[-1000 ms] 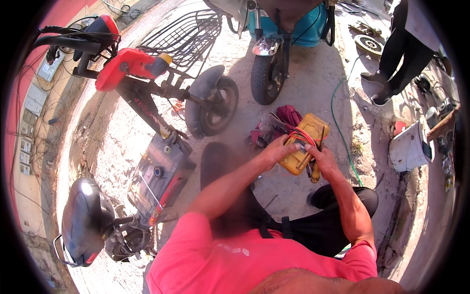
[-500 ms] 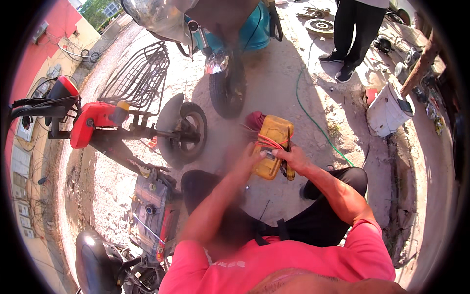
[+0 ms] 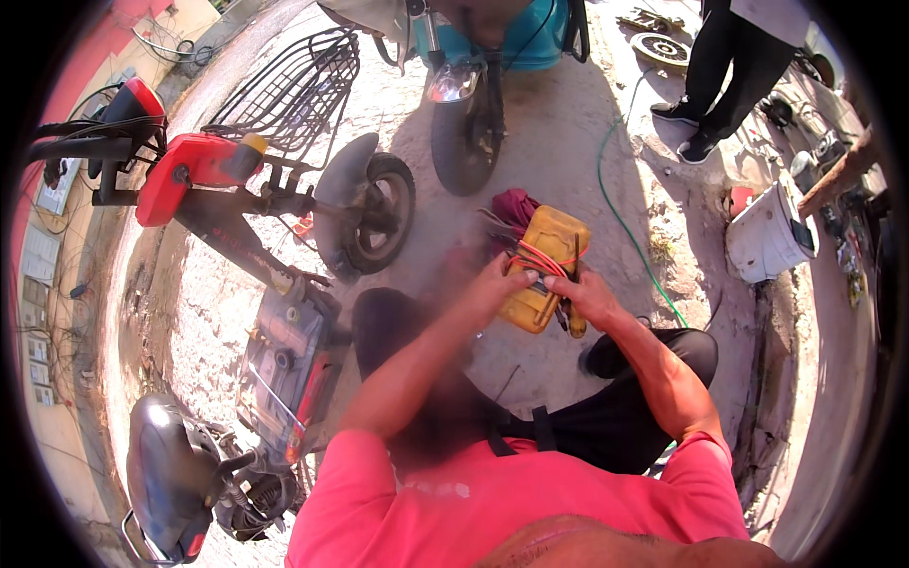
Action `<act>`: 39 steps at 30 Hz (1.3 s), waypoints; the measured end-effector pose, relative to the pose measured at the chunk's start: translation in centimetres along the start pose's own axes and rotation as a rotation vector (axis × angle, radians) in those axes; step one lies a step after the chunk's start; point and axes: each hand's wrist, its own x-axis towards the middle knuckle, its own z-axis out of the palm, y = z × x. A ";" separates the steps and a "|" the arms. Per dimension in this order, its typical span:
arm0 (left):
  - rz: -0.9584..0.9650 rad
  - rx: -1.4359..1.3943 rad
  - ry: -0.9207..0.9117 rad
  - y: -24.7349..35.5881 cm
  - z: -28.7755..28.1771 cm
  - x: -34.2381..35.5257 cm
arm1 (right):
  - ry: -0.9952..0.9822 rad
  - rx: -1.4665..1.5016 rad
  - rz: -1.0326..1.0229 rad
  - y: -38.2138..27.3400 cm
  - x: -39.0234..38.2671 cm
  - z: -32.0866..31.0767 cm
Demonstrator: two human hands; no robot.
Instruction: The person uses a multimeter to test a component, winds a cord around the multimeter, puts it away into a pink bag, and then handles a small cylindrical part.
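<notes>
In front of my knees I hold a yellow multimeter (image 3: 547, 270), tilted, with red and dark leads (image 3: 542, 257) looped across its face. My left hand (image 3: 500, 284) grips its left side, with the thumb on the front by the leads. My right hand (image 3: 591, 299) closes on the right side, its thumb meeting the leads near the middle. A slim tool with a yellow and dark handle (image 3: 576, 324) sticks out below my right fingers. Behind the meter is a maroon cloth (image 3: 514, 208). My fingers partly cover the meter's face.
A red scooter (image 3: 199, 175) with its seat off stands at left, beside a black wire basket (image 3: 294, 90). Ahead is a teal vehicle's front wheel (image 3: 467, 142). A green hose (image 3: 620, 204) crosses the ground. At right are a white bucket (image 3: 772, 232) and a standing person (image 3: 734, 71).
The whole view has shifted, so the surroundings sit farther right and higher. Both hands still hold the multimeter, now tilted a little more, and the red leads stand looser across its face.
</notes>
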 end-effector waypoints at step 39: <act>0.342 -0.614 -0.002 2.6 -6.5 -2.1 | -0.240 0.416 -0.012 2.8 2.1 0.2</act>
